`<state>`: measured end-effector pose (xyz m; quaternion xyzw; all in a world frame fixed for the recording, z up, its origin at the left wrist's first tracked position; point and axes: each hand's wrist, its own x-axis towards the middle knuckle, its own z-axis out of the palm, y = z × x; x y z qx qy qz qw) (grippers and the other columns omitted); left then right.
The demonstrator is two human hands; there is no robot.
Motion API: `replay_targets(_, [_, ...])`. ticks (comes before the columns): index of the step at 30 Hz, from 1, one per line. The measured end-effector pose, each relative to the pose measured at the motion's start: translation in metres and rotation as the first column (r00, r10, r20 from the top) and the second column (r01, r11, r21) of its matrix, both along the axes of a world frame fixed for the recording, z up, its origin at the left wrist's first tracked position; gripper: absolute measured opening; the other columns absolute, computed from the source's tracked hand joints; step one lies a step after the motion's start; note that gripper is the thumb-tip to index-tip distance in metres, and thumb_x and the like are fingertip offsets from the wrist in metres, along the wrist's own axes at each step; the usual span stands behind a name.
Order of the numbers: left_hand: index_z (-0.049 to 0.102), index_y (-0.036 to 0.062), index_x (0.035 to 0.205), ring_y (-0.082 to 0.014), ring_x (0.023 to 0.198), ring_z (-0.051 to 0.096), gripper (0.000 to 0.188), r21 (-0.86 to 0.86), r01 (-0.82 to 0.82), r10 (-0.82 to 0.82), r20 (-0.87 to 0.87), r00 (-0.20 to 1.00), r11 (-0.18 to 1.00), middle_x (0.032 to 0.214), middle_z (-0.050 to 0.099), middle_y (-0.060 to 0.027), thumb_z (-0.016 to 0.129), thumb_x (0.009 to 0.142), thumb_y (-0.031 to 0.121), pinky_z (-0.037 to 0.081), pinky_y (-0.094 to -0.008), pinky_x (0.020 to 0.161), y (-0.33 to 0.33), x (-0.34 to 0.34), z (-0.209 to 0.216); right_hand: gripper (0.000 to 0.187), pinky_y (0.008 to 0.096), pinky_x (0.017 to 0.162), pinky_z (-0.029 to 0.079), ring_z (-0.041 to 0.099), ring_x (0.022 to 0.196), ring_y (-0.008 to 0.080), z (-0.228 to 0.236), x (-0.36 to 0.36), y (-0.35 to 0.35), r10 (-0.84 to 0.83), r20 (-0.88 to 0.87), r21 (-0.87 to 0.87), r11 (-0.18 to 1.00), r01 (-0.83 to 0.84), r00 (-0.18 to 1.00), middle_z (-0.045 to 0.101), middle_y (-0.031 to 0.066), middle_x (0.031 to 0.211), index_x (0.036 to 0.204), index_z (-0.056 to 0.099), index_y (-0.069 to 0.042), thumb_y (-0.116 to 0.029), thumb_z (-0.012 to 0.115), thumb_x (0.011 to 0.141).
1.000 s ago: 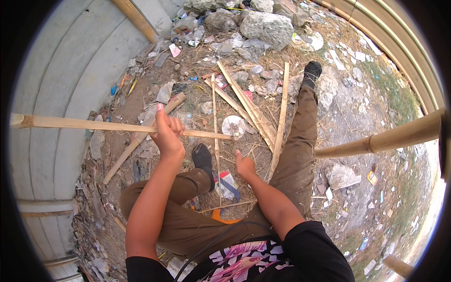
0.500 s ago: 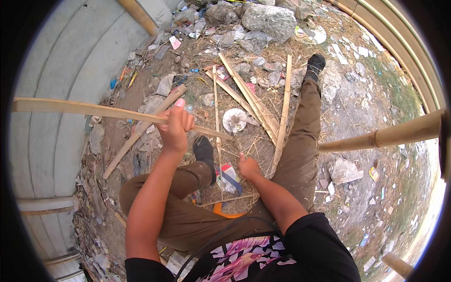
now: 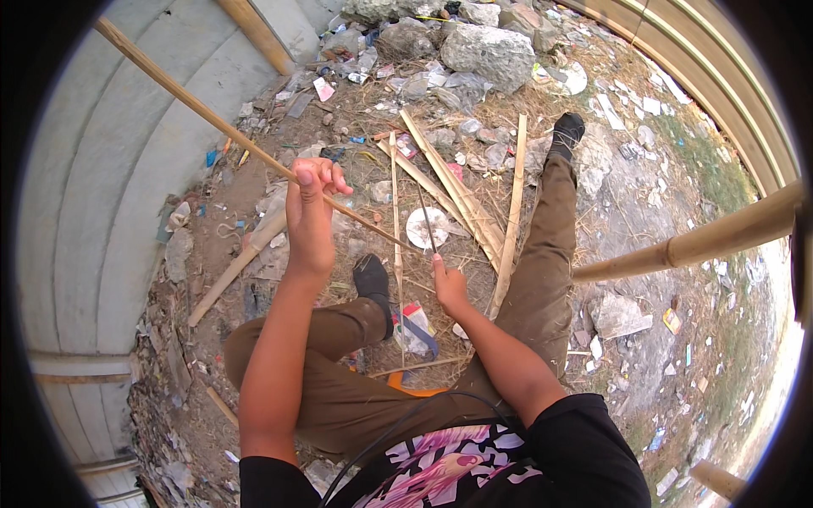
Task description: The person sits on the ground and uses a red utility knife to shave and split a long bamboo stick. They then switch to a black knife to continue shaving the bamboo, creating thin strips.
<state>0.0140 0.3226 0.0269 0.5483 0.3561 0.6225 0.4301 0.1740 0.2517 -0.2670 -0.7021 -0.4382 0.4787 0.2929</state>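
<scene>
My left hand (image 3: 312,207) is closed around a long, narrow bamboo strip (image 3: 199,104). The strip slants from the upper left down toward the middle, ending close to my right hand (image 3: 450,284). That hand is closed on a knife; its thin dark blade (image 3: 427,218) is seen nearly edge-on, pointing away from me beside the strip's lower end. Its handle is hidden in my fingers. A slim upright bamboo strip (image 3: 395,195) lies between my legs. Farther off are several wider split bamboo pieces (image 3: 457,182) and one long flat slat (image 3: 512,195).
Rocks (image 3: 487,55) and scattered litter cover the ground ahead. A thick bamboo pole (image 3: 694,241) juts in from the right, and a concrete wall (image 3: 93,212) stands at left. A round white disc (image 3: 423,240) and an orange object (image 3: 398,378) lie between my legs.
The far end of the strip in my left hand has swung upward, and the strip has turned onto its narrow side. The knife blade now shows, pointing away from me.
</scene>
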Motion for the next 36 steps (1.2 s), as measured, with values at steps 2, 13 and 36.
replay_targets(2, [0.044,0.0096,0.098,-0.0153,0.092,0.050,0.036,0.105,-0.011,0.029,-0.175,0.984,0.994,0.091,0.048,-0.0029,0.053,0.105,0.044,0.045,-0.0340,0.088,-0.001,0.002,0.003,0.080,0.0461,0.062,0.046,0.057,0.055,0.0303,-0.001,0.000,0.006,-0.042,-0.042,0.080,0.996,0.045,0.998,0.056,0.0158,0.054,0.062,0.061,0.004,-0.064,0.042,0.100])
replay_targets(13, [0.049,0.0050,0.110,-0.0174,0.061,0.053,0.060,0.308,0.106,-0.032,-0.237,0.971,0.945,0.069,0.052,-0.0048,0.040,0.100,0.064,0.050,-0.0328,0.063,-0.043,0.019,0.077,0.070,0.0420,0.060,0.043,0.048,0.057,0.0232,0.108,0.008,0.006,0.040,-0.320,0.167,0.986,0.015,0.947,0.051,0.0145,0.058,0.070,0.055,0.005,-0.054,0.041,0.105])
replay_targets(36, [0.031,0.0136,0.079,-0.0048,0.047,0.016,0.047,0.213,-0.081,0.049,0.149,0.988,0.974,0.057,0.022,0.0055,0.036,0.109,0.049,0.015,-0.0265,0.044,-0.038,0.029,0.066,0.065,0.0523,0.069,0.052,0.066,0.070,0.0470,0.097,-0.002,-0.041,0.320,0.140,0.039,0.944,-0.328,0.937,0.065,0.0288,0.070,0.083,0.068,0.005,-0.046,0.036,0.107])
